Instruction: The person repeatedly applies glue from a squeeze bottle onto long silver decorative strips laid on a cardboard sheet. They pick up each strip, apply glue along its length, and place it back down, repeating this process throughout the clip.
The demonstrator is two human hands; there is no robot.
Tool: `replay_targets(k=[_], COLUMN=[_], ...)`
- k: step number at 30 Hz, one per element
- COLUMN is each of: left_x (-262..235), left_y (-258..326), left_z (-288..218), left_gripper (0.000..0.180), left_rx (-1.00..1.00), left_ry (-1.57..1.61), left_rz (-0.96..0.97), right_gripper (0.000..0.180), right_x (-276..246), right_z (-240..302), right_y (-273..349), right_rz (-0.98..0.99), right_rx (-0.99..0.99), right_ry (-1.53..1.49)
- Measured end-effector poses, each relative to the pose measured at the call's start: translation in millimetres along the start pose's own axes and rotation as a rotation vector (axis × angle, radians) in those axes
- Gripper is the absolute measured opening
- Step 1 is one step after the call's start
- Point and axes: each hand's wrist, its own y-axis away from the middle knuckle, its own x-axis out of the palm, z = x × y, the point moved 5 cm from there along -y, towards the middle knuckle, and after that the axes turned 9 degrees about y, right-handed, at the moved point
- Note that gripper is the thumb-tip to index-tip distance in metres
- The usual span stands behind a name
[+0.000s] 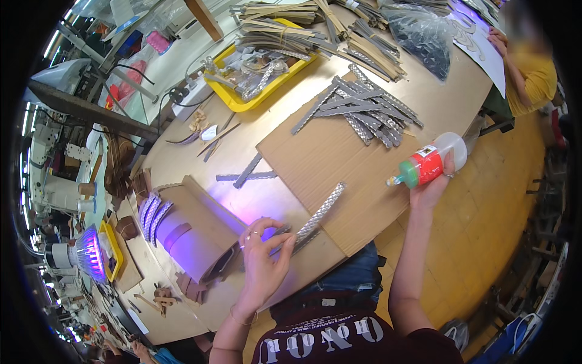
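My left hand (265,262) is closed in a pinch on the lower end of a silver braided strap (324,209). The strap slants up and away over the near edge of a cardboard sheet (327,159). Raised at the right, my right hand (429,193) grips a translucent squeeze bottle (430,161) with a red label and green cap. The bottle lies tilted, its nozzle pointing left and slightly down. Beyond it on the cardboard is a loose pile of grey and silver braided straps (371,108). Two grey strips (245,175) lie crossed to its left.
A curved cardboard form (197,233) carries several braided pieces (153,217), lit by a purple lamp (92,253). At the back stand a yellow tray (242,104), strip bundles (285,37) and a plastic bag (418,45). A person in a yellow sleeve (535,82) is at far right.
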Motion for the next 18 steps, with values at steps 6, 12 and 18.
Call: replay_targets(k=[6,12,18], left_x=[-17.1,-29.9,-4.8], left_y=[36.4,81.6,12.2], left_z=[11.8,26.0,1.8], left_gripper=[0.011,0.029,0.031], left_rx=[0.225,0.305,0.382], left_ry=[-0.419,-0.645,-0.419], left_rz=[-0.238,-0.181,-0.224], right_gripper=[0.055,0.051,0.052], right_x=[-1.4,-2.6,-3.8], right_z=[-0.3,-1.1,-5.3], right_y=[-0.9,1.3,-3.3], right_rz=[-0.013,-0.016,0.008], right_rx=[-0.051,-0.025,-0.051], right_ry=[0.032,-0.011,0.021])
